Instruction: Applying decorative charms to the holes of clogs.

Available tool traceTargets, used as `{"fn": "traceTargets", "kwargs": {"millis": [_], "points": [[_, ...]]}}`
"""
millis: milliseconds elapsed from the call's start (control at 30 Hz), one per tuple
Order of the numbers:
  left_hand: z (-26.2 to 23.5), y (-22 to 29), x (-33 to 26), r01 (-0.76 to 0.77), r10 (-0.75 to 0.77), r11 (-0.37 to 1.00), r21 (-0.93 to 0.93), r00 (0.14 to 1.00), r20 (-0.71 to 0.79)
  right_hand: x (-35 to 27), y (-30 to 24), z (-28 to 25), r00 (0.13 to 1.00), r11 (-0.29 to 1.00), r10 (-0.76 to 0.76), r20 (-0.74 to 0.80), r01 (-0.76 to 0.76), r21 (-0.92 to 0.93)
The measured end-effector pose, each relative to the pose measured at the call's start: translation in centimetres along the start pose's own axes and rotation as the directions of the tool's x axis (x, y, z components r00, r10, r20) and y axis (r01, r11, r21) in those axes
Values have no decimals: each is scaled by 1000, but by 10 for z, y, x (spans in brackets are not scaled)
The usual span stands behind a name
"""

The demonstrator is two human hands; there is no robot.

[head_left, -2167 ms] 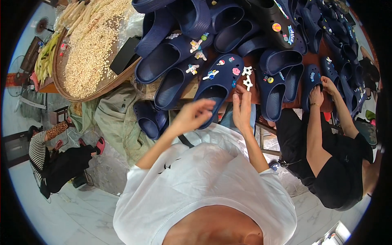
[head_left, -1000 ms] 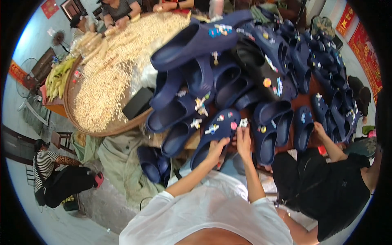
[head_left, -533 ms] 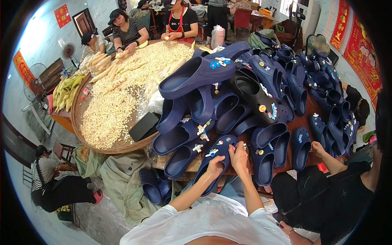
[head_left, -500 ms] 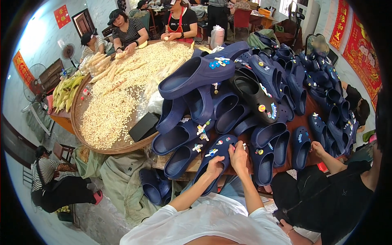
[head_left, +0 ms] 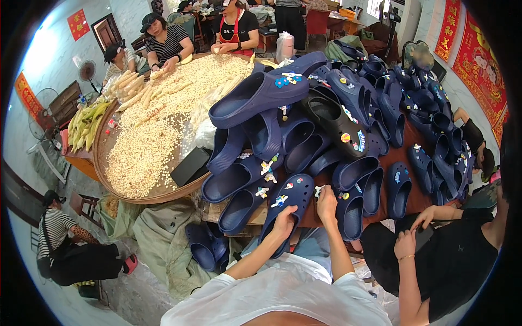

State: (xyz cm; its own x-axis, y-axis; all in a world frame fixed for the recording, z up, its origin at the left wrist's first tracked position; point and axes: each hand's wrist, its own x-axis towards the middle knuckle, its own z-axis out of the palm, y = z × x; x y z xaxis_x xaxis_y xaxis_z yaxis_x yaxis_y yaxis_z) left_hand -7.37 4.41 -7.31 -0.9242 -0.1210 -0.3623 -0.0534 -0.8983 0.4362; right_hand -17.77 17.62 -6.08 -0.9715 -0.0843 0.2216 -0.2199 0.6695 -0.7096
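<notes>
My left hand [head_left: 284, 221] grips a navy clog [head_left: 296, 191] by its side, with the toe pointing away from me. Several small charms sit on the clog's toe, among bare holes. Just right of the clog, my right hand [head_left: 327, 205] pinches a small white charm [head_left: 318, 190] between thumb and fingertips, apart from the clog. Another navy clog [head_left: 350, 214] lies beside my right hand. To the left of the held one is a navy clog with white charms [head_left: 243, 209].
Navy clogs and a black clog [head_left: 337, 124] are heaped high across the brown-covered table [head_left: 311, 217]. A round tray [head_left: 100, 157] of corn kernels with a black box [head_left: 191, 167] adjoins at left. At right, a co-worker's hands [head_left: 405, 244] are close to my right arm.
My right hand has lifted off the clog and moved slightly right, with the white charm now showing in its fingers. The co-worker at right has drawn a hand back from a clog.
</notes>
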Motion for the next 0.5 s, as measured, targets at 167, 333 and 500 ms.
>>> {"fn": "traceTargets", "kwargs": {"millis": [167, 333, 500], "points": [[21, 10, -26, -46, 27, 987, -153, 992, -127, -5, -6, -12, 993, 986, -106, -45, 99, -136], [7, 12, -29, 12, -74, 922, -387, 987, -146, -7, -23, -22, 982, 982, -183, -53, 179, -64], [8, 10, -29, 11, -96, 884, -467, 983, -158, -5, -51, -28, 938, 928, -346, 10, 341, 153]]}}
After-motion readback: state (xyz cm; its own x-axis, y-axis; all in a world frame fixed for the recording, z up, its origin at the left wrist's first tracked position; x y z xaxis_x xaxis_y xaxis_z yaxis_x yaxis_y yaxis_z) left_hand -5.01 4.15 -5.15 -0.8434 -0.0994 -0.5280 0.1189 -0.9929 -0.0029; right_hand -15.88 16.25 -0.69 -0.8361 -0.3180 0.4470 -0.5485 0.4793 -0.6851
